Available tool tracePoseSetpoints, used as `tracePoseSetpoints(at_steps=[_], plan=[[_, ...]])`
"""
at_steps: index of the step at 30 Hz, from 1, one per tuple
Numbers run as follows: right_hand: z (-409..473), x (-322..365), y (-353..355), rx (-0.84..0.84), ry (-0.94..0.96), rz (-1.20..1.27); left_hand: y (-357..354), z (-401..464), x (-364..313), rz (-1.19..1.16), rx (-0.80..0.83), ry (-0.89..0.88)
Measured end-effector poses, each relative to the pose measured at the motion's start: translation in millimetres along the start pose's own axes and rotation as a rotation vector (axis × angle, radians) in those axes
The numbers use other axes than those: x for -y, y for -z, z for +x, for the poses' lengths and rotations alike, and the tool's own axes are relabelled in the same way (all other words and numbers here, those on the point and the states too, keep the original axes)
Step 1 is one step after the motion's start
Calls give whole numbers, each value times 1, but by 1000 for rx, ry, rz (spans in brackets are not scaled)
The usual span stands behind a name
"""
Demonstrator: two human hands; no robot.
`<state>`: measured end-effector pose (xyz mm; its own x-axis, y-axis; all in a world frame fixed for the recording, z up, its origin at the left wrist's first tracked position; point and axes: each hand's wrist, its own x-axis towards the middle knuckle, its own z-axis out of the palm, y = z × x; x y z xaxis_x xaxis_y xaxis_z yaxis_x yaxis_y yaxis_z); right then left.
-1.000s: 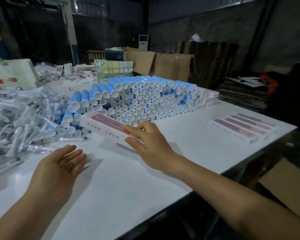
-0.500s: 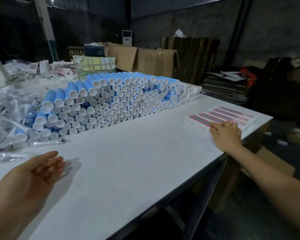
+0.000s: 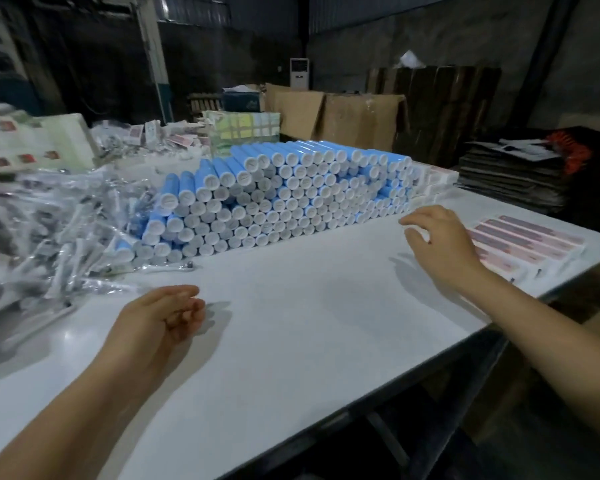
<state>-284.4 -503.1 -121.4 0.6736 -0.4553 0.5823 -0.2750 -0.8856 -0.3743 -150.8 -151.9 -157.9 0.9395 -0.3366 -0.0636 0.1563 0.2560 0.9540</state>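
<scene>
The right hand (image 3: 440, 247) is seen just off the right end of the stack of blue tubes (image 3: 291, 195), raised a little above the white table (image 3: 309, 323). Its fingers are spread and lightly bent, and nothing is gripped. The left hand (image 3: 160, 320) is held in front of the stack, nearer its left end. Its fingers are loosely curled toward the palm, and nothing is held there either.

The row of flat boxes (image 3: 527, 242) is laid out to the right of the stack, just beyond the right hand, and close to the table's far-right edge.

Now the risks. The tubes are only piled on their sides, white caps facing forward, with nothing visible to brace them. If a bottom tube at the right end is clipped by those fingertips, the tubes above it could be sent rolling across the table. One pulled from low in the pile would probably have the same effect, so a tube from the top row looks the safer choice.

The boxes are exposed as well. If the right wrist or forearm is swung back carelessly, the outer ones could be pushed over the edge.

To the left of the stack lies the heap of clear-wrapped packets (image 3: 59, 230), which could be dragged forward by a careless left hand.
</scene>
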Motion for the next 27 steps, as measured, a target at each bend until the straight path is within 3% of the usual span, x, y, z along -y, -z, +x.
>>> tracePoseSetpoints(at_steps=[2, 6, 8, 13, 22, 25, 27], plan=[[2, 49, -16, 77, 127, 108, -5, -9, 0, 186, 3, -65], [-10, 132, -60, 247, 378, 238, -6, -18, 9, 958, 156, -346], [-17, 156, -84, 324, 481, 250, -7, -17, 11, 1144, 251, -429], [-32, 169, -126, 503, 549, 159, -4, -14, 13, 1100, 256, -425], [-35, 161, -134, 520, 522, 230, -5, -16, 14, 1137, 282, -441], [-36, 160, -134, 525, 519, 250, -2, -25, -13, 1149, 333, -380], [-34, 158, -138, 514, 518, 239, 7, -32, -49, 1201, 330, -428]])
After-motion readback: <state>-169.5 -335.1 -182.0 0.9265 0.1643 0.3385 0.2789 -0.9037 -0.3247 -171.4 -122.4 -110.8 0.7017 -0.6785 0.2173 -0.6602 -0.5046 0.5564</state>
